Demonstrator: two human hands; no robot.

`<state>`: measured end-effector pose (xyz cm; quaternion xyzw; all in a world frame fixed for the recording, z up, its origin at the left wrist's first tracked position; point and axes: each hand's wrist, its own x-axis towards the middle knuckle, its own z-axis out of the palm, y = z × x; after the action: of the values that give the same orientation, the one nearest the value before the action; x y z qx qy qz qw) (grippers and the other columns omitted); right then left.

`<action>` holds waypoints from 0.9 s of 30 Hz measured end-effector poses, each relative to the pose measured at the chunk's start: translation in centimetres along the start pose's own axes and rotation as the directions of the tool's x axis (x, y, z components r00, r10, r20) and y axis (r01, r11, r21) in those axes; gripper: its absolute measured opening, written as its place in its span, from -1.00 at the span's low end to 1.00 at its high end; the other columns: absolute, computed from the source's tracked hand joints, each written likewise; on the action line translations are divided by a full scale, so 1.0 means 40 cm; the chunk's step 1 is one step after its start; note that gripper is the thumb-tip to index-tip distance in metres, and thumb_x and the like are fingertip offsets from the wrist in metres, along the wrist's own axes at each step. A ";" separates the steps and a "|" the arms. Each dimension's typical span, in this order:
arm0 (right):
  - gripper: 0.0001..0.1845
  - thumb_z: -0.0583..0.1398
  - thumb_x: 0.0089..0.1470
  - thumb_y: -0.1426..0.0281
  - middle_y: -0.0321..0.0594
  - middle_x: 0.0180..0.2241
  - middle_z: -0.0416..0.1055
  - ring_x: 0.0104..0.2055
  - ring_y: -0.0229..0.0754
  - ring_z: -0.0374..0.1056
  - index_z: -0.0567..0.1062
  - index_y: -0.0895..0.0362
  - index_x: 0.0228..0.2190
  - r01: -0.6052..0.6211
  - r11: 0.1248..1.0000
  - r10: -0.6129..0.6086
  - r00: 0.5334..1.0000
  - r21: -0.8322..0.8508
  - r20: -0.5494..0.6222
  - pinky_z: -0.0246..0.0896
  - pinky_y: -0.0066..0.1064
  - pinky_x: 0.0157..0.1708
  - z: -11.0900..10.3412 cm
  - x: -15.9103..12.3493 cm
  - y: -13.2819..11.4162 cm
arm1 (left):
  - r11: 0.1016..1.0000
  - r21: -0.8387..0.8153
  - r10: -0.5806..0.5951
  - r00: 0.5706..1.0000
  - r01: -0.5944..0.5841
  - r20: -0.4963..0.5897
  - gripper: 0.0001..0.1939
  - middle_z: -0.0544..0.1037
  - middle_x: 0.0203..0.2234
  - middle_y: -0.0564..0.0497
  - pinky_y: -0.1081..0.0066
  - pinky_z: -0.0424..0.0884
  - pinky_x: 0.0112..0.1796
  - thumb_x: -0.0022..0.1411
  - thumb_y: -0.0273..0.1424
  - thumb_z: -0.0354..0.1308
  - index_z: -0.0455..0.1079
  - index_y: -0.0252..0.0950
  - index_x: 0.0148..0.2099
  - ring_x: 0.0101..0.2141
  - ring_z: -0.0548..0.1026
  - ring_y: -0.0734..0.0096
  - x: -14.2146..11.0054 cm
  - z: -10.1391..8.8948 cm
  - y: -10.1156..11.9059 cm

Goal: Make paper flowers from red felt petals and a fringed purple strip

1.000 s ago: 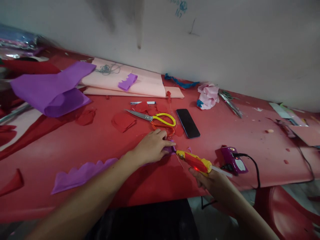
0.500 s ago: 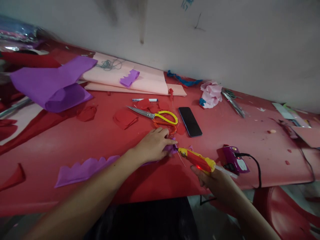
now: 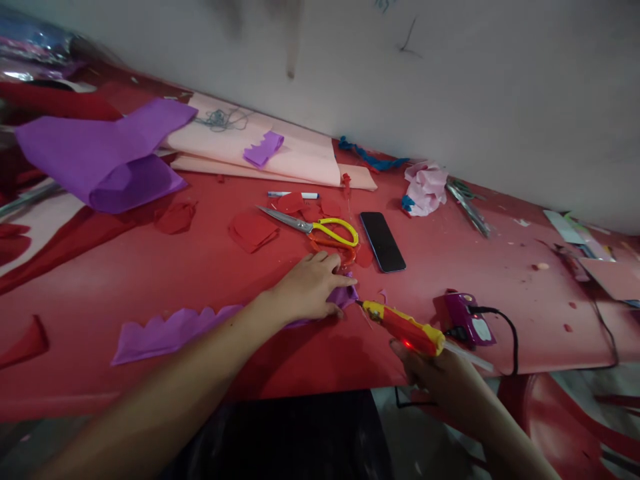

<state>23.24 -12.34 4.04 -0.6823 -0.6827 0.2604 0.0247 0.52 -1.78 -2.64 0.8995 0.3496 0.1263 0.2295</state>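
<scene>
A purple strip with a scalloped edge (image 3: 175,331), of paper or thin fabric, lies along the table's near side, partly beneath my left forearm. My left hand (image 3: 313,287) holds its right end down, thumb and index finger on either side of it. In my right hand (image 3: 435,373) is a red-and-yellow hot glue gun (image 3: 407,327), gripped with a clear glue stick (image 3: 467,355) protruding from its back and a red light glowing. Its nozzle points left, close beside the strip's end; I cannot tell whether they touch. A thin thread hangs near the tip.
Beyond my left hand lie yellow-and-orange-handled scissors (image 3: 333,232), red cut pieces (image 3: 253,230), a marker (image 3: 293,195) and a phone (image 3: 383,241). A purple box with a cord (image 3: 467,319) sits right. Purple sheet (image 3: 107,157) and pale sheets (image 3: 300,160) lie farther back, by the wall (image 3: 450,80).
The glue gun has drawn back slightly to the right with my right hand. My left hand stays on the strip. The whole view has shifted a little.
</scene>
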 end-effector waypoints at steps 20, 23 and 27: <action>-0.48 0.03 0.12 0.06 -0.34 -0.75 0.22 -0.65 -0.28 0.20 0.26 0.07 -0.73 -0.078 0.989 0.063 0.991 0.129 0.115 0.09 -0.47 -0.64 0.031 0.011 0.002 | 1.000 0.003 -0.007 1.000 0.007 0.001 -0.36 0.32 -0.07 -0.06 0.21 0.22 -0.05 0.00 -0.01 0.26 0.35 -0.04 0.14 -0.03 0.26 0.12 0.001 0.007 -0.001; -0.45 0.02 0.11 0.03 -0.32 -0.76 0.23 -0.66 -0.27 0.20 0.25 0.08 -0.74 -0.129 0.985 0.122 0.990 0.112 0.072 0.07 -0.46 -0.65 0.033 0.009 0.015 | 1.000 -0.004 -0.003 1.000 0.003 0.005 -0.34 0.31 -0.06 -0.06 0.21 0.21 -0.05 0.00 -0.01 0.26 0.34 -0.05 0.15 -0.02 0.25 0.12 0.002 0.007 -0.001; -0.44 0.02 0.12 0.01 -0.30 -0.75 0.27 -0.66 -0.26 0.23 0.28 0.09 -0.73 -0.163 0.978 0.158 0.986 0.131 0.053 0.09 -0.44 -0.63 0.016 0.001 0.063 | 1.000 0.002 -0.002 1.000 0.002 0.001 -0.28 0.31 -0.07 -0.07 0.21 0.22 -0.05 -0.06 0.02 0.29 0.34 -0.06 0.15 -0.03 0.26 0.11 0.002 0.005 -0.003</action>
<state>25.31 -12.70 2.49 -0.7262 -0.6065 0.3217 0.0351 0.58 -1.69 -2.88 0.8994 0.3505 0.1251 0.2291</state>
